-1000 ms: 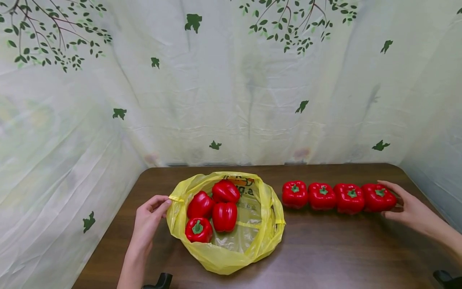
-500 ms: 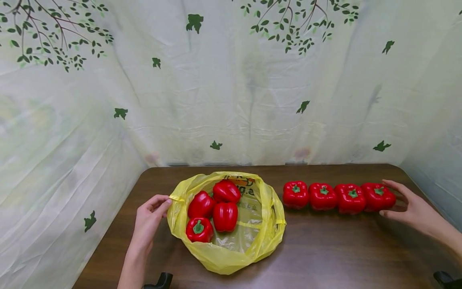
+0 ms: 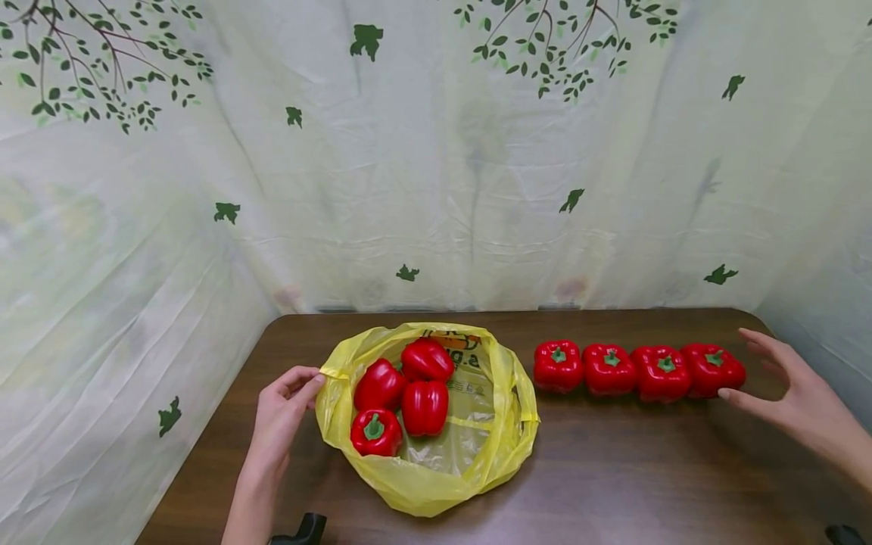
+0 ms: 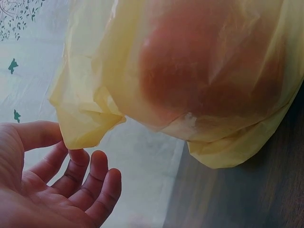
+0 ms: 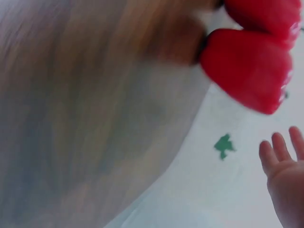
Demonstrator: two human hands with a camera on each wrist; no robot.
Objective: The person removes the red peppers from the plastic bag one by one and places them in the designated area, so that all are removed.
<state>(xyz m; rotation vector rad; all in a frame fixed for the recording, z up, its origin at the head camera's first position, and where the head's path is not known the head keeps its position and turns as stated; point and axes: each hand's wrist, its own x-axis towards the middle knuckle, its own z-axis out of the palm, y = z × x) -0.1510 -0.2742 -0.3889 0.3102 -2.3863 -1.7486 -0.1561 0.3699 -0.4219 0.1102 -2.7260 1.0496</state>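
My left hand (image 3: pixel 282 416) pinches the left rim of a yellow plastic bag (image 3: pixel 429 488) between thumb and finger; the left wrist view shows the bag's edge (image 4: pixel 88 128) in that pinch. Inside the wide-mouthed bag lie several red bell peppers (image 3: pixel 425 409), bunched at its left side. To the right of the bag, more red bell peppers (image 3: pixel 659 375) stand in a row, stems up and touching. My right hand (image 3: pixel 793 378) is spread apart just right of the end pepper (image 3: pixel 713 370), holding nothing. In the right wrist view that pepper (image 5: pixel 247 71) appears apart from the fingers.
The brown wooden table (image 3: pixel 613 469) runs back to a pale curtain (image 3: pixel 436 189) printed with leaves. Another stretch of curtain (image 3: pixel 102 341) hangs along the left side. A black object (image 3: pixel 303 530) pokes in at the bottom edge.
My right hand has drawn away to the right from the end pepper, and its thumb and fingers have spread wider. The left hand and the bag stay in place.
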